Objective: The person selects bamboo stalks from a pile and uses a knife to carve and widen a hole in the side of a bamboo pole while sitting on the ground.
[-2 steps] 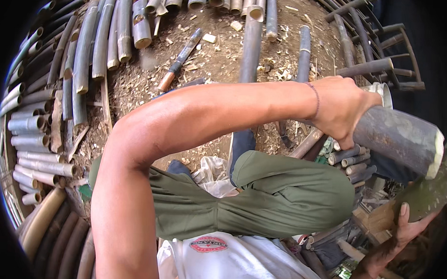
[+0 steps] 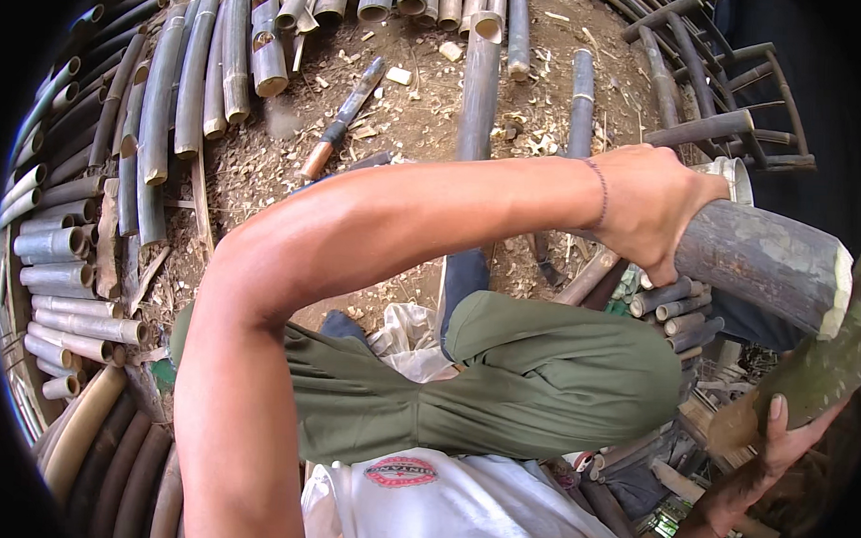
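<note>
My left arm stretches across to the right, and my left hand is closed around a thick, dark grey bamboo tube. The tube slants down to the right, and its pale cut end faces away from the hand. Below that end, my right hand grips a green, light-flecked piece with a brownish end. This piece lies close under the tube's rim; whether they touch I cannot tell. Dark shade at the picture's edge hides part of it. A pale cylinder shows just behind my left hand.
Bamboo tubes lie in rows at left and along the far side. A long tool with a reddish-brown end rests on the chip-strewn dirt. Shorter bamboo pieces are stacked beside my knee. A bamboo frame stands far right.
</note>
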The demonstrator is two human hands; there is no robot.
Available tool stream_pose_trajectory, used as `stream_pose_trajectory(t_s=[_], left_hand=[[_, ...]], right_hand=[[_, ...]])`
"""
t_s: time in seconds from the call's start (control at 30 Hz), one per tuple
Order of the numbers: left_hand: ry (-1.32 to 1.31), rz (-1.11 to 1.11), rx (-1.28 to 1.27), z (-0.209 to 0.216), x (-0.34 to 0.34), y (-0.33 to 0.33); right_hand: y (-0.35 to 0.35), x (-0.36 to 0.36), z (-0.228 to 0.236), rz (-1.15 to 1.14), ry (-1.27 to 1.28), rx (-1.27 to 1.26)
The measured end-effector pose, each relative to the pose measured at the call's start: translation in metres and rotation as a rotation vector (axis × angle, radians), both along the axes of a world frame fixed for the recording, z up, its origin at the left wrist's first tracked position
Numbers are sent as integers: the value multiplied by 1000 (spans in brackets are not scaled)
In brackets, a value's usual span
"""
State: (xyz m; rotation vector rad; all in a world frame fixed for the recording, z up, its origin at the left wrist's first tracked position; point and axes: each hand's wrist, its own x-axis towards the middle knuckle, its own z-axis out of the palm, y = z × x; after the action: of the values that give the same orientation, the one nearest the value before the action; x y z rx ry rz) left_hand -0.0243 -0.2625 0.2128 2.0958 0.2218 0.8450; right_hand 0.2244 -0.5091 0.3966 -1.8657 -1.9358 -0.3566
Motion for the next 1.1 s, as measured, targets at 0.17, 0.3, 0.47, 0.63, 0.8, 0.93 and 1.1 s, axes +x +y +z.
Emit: stream_pose_trajectory(t_s=[0.17, 0.3, 0.47, 0.63, 0.8, 0.93, 1.1], left_hand=[[-4, -10, -3, -1, -6, 1], [40, 10, 5, -1, -1, -1], [10, -16, -34, -4, -9, 4], [31, -12, -17, -2, -4, -1], [1, -17, -16, -8, -8, 3], [8, -4, -9, -7, -4, 1], [-34, 29, 49, -8, 7, 1]], right_hand=[[9, -3, 24, 15, 176, 118], [23, 2, 19, 68, 565, 442], [0, -6, 6, 30, 15, 10], [13, 2, 25, 81, 444, 256], [-4, 10, -3, 96, 154, -11], [-8, 8, 4, 23, 187, 86], [-8, 22, -11, 119, 74, 73]])
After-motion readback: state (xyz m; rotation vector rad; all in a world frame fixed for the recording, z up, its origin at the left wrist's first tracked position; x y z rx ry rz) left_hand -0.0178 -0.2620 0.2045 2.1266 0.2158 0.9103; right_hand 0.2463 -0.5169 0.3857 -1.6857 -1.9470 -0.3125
